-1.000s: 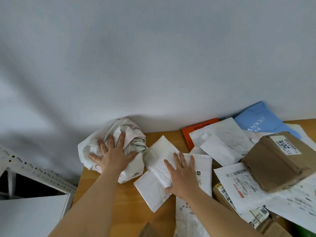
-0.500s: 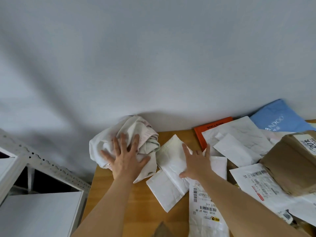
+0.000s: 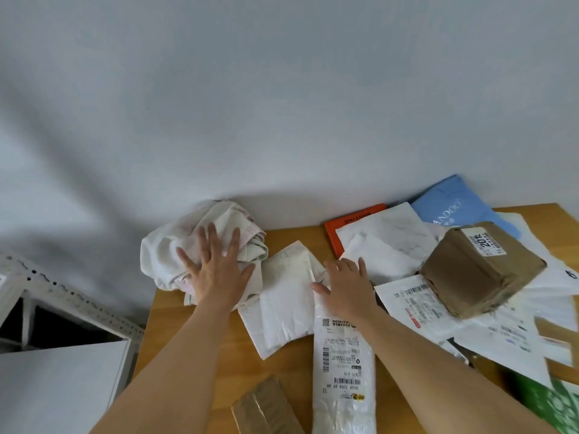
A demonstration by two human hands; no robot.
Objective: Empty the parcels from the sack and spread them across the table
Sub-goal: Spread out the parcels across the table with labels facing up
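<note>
**Parcels cover table beside crumpled sack**

A left hand [image 3: 216,270] presses flat, fingers spread, on one crumpled white sack [image 3: 175,249] at the wooden table's [image 3: 291,371] far corner. The right hand [image 3: 346,288], fingers extended, rests on white mailers [image 3: 282,296]. Two brown boxes: one [image 3: 479,270] labelled "201", another [image 3: 266,408] at the near edge. A blue bag [image 3: 451,205] reads "ANDOO".

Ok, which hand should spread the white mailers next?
The right hand, probably. It already lies flat on the overlapping white mailers at the table's middle, next to the piled parcels. The left hand is pressing the crumpled sack by the wall.
</note>
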